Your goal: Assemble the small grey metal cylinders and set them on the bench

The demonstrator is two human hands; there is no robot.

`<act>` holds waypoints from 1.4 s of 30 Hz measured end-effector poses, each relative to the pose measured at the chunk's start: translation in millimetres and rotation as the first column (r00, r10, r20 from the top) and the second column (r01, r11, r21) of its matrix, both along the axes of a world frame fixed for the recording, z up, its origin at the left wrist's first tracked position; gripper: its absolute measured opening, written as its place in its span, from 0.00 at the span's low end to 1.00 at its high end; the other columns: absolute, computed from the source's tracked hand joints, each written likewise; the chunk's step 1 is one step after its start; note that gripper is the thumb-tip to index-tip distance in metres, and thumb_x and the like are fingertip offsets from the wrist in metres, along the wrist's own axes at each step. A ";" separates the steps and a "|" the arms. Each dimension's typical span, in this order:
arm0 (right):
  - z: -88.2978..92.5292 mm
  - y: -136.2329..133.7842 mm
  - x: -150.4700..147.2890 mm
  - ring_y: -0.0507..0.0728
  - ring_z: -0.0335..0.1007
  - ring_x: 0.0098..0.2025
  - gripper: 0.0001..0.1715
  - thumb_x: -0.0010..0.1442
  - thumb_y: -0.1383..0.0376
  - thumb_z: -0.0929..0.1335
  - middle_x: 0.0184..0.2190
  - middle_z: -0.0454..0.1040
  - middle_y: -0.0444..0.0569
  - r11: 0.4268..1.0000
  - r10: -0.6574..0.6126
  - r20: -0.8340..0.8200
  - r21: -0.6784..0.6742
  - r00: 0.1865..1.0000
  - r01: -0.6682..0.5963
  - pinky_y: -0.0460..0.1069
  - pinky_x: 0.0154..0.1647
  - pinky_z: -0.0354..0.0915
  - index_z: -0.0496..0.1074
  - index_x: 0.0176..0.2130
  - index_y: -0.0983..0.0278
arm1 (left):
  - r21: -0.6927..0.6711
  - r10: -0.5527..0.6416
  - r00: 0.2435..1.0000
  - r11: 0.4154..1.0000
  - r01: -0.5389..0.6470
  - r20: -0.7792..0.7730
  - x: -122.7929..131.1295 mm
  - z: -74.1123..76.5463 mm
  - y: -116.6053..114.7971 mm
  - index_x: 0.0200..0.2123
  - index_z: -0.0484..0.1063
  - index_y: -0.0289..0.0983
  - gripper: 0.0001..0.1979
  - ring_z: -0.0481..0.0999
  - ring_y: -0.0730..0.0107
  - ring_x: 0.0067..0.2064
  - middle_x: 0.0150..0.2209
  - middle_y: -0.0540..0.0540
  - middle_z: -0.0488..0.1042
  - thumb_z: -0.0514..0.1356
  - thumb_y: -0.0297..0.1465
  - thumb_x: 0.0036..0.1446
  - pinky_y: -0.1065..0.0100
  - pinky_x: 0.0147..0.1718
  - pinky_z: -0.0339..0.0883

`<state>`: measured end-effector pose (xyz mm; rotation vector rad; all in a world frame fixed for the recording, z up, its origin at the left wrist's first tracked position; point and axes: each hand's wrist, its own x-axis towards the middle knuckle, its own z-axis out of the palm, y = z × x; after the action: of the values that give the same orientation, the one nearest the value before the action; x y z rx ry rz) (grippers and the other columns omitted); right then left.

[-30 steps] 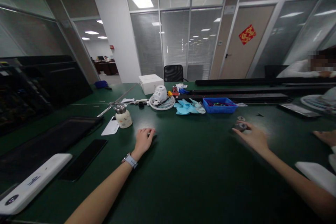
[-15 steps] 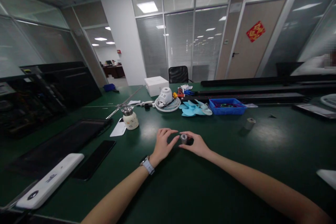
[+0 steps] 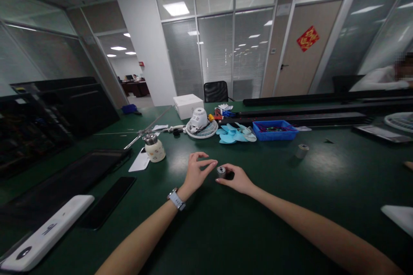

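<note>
My right hand [image 3: 237,179] holds a small grey cylindrical part [image 3: 221,171] upright against the green table [image 3: 206,232], fingers curled round it. Just left of the part hovers my left hand [image 3: 195,171], with a watch on its wrist; thumb and forefinger are brought close together in a pinch and the other fingers are raised. Whether anything sits in that pinch is too small to see. A second small grey cylinder [image 3: 302,151] stands alone further right on the table.
Behind the hands lie a white fan motor on its grille [image 3: 199,123], light blue fan blades [image 3: 235,133], a blue tray [image 3: 274,129] and a small cream flask [image 3: 154,148]. A black phone [image 3: 109,201] and a white device [image 3: 45,234] lie left. Another person sits far right.
My right hand carried the grey part from the right side of the table to the middle. My left hand lifted off the table and came beside it, closing into a pinch.
</note>
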<state>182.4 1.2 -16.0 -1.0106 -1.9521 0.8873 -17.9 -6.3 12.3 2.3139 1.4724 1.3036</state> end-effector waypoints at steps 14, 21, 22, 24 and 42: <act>3.9 -2.3 -0.2 0.57 0.70 0.46 0.34 0.45 0.57 0.75 0.45 0.75 0.51 1.000 -0.001 -0.072 -0.016 0.997 0.000 0.53 0.49 0.65 0.70 0.50 0.63 | -0.297 0.080 0.979 0.946 -0.133 -0.185 -42.3 -28.8 -1.4 0.42 0.78 0.53 0.16 0.61 0.55 0.51 0.49 0.47 0.70 0.57 0.49 0.54 0.53 0.48 0.56; 8.4 -1.0 19.5 0.57 0.72 0.46 0.26 0.49 0.56 0.73 0.44 0.75 0.50 0.999 -0.022 -0.031 -0.044 0.999 0.021 0.56 0.50 0.66 0.72 0.47 0.63 | -0.273 0.217 0.974 0.942 -0.194 0.058 -45.9 -29.9 1.8 0.18 0.73 0.38 0.24 0.66 0.60 0.43 0.35 0.45 0.73 0.50 0.43 0.60 0.58 0.48 0.57; 8.2 0.8 32.4 0.57 0.72 0.46 0.27 0.49 0.56 0.73 0.45 0.75 0.50 0.997 -0.052 -0.015 -0.048 0.999 0.052 0.56 0.51 0.66 0.72 0.47 0.63 | -0.274 0.227 0.971 0.941 -0.200 0.069 -45.8 -30.0 2.1 0.17 0.71 0.38 0.24 0.66 0.60 0.43 0.34 0.45 0.73 0.51 0.42 0.60 0.59 0.47 0.57; 5.6 5.8 67.4 0.58 0.72 0.47 0.28 0.48 0.54 0.73 0.45 0.75 0.51 0.987 -0.153 0.012 -0.049 0.988 0.153 0.57 0.51 0.66 0.72 0.48 0.63 | -0.272 0.251 0.964 0.937 -0.219 0.088 -45.4 -29.6 2.1 0.17 0.69 0.38 0.21 0.66 0.60 0.42 0.33 0.45 0.73 0.51 0.40 0.58 0.60 0.46 0.59; 14.3 -0.2 254.8 0.70 0.66 0.49 0.38 0.48 0.46 0.68 0.45 0.70 0.63 0.319 -0.931 -0.005 0.470 0.364 0.823 0.66 0.48 0.62 0.65 0.51 0.66 | -0.349 0.354 0.919 0.895 -0.279 0.172 -47.1 -28.3 3.2 0.19 0.69 0.38 0.17 0.66 0.59 0.41 0.34 0.44 0.74 0.47 0.35 0.54 0.61 0.43 0.59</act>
<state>437.2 1.1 -1.7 -1.7297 -1.2641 -0.3317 -65.1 -3.1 -16.0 1.7082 1.8737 1.2394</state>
